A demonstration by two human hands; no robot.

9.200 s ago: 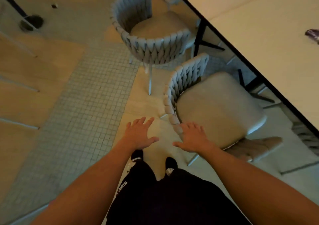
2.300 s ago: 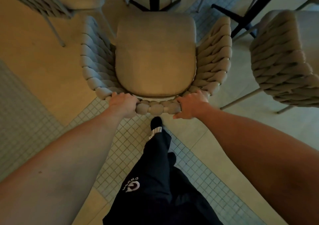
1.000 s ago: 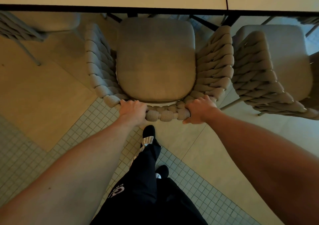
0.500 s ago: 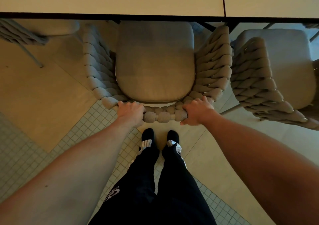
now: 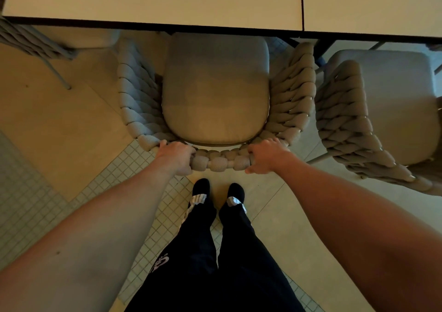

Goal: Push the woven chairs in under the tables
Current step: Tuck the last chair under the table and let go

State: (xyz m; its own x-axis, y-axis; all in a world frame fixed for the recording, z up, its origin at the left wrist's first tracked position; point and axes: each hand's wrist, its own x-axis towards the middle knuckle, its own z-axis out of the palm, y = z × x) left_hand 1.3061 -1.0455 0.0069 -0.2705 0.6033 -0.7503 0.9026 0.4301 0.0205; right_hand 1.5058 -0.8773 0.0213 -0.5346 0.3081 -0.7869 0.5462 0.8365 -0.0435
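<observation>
A woven chair (image 5: 215, 96) with a grey cushion stands straight in front of me, its front edge tucked under the pale table (image 5: 153, 0). My left hand (image 5: 175, 156) grips the left part of the chair's braided back rail. My right hand (image 5: 266, 155) grips the same rail on the right, fingers over the top and thumb below. A second woven chair (image 5: 373, 120) stands at the right, turned at an angle, with its front near the table edge.
A third woven chair (image 5: 31, 41) shows at the upper left, partly under the table. A second tabletop (image 5: 370, 2) adjoins the first at the right. Black table legs (image 5: 320, 48) stand between the chairs. My feet (image 5: 217, 192) are on the floor just behind the chair.
The chair has slid forward under the table edge with both hands holding its back. My feet have come together behind it.
</observation>
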